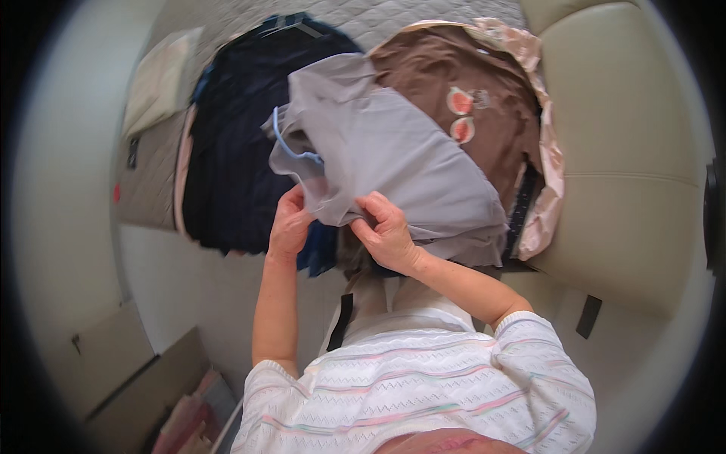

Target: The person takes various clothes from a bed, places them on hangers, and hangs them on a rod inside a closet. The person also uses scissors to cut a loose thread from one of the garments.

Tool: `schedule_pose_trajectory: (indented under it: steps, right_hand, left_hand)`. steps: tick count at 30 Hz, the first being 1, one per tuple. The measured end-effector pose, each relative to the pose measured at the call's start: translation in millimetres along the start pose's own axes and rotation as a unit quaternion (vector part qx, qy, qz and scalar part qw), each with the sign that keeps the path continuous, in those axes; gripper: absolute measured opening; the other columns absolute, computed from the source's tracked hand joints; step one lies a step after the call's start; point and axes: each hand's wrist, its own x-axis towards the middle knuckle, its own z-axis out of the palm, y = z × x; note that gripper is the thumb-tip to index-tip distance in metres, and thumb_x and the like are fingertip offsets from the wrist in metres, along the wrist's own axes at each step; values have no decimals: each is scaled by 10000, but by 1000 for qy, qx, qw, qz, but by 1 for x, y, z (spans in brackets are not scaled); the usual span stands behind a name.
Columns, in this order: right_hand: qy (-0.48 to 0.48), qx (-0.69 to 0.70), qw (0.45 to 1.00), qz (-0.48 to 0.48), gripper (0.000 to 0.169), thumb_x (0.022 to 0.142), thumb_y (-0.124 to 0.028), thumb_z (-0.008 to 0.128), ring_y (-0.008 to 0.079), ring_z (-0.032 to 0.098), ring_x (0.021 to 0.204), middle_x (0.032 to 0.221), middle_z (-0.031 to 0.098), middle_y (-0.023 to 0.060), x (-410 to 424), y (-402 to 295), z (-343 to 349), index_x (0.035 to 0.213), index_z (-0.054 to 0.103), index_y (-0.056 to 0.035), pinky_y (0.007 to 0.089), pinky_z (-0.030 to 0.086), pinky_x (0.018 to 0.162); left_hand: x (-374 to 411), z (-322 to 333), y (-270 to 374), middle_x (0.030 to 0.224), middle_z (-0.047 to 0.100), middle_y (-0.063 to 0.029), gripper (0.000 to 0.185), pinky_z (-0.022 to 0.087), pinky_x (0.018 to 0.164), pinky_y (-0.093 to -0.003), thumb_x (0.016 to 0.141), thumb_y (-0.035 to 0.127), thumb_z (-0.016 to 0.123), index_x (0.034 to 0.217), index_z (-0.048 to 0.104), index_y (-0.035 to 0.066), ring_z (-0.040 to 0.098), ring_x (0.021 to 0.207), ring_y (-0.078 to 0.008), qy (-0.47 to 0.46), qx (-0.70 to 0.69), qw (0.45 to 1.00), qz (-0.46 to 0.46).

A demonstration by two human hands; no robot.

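A light grey garment (420,159) of thin fabric is spread in front of me, its right part lying over a brown top. My left hand (288,226) pinches the garment's near left edge. Close beside it, my right hand (387,231) grips a fold of the same edge between thumb and fingers. A pale blue curved strip (282,139), possibly a clothes hanger, shows at the garment's left opening. The brown top (420,65) bears two red-and-white fruit-like prints. Left of the grey garment lies a pile of dark navy clothing (232,147).
The clothes lie on a grey quilted bed cover (391,14). Pink satiny fabric (547,187) edges the brown top. A beige padded seat or headboard (618,130) stands at right. Folded cream cloth (159,79) lies far left. An open compartment (153,380) with pink cloth sits lower left.
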Motion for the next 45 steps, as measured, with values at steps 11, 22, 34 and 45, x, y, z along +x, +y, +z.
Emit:
schedule_pose_trajectory:
  steps: [11, 22, 34, 45]
  right_hand:
    - [-36, -78, 996, -9, 174, 712, 28, 557, 145, 431, 595, 725, 453, 52, 90, -51, 361, 877, 521, -11, 249, 371, 528]
    - [-398, -10, 917, 9, 172, 722, 9, 566, 55, 439, 726, 767, 470, -7, 69, -103, 695, 894, 553, 4, 212, 383, 638]
    - [-457, -78, 885, 37, 214, 823, -113, 585, 49, 520, 858, 901, 607, -26, 146, -87, 767, 1011, 611, -13, 198, 397, 810]
    - [-335, -262, 905, -14, 240, 803, -191, 626, 56, 518, 645, 757, 607, -9, 213, 78, 722, 946, 639, 2, 182, 417, 562]
  left_hand:
    - [-45, -313, 201, 923, 605, -43, 310, 434, 679, -236, 781, 86, 603, 1081, 562, 20, 573, 825, -124, 178, 107, 970, 129]
    - [-223, -707, 313, 1145, 542, -47, 225, 412, 829, -271, 802, 101, 583, 1023, 598, 57, 492, 1043, -141, 143, 476, 821, 282]
    - [-296, -847, 280, 873, 604, 46, 274, 411, 746, -185, 847, 251, 588, 996, 627, 25, 520, 823, -24, 68, 300, 948, 80]
    - [-175, -850, 140, 1105, 557, -111, 360, 411, 874, -302, 907, 198, 383, 1210, 468, 25, 520, 1005, -184, 257, 195, 935, 148]
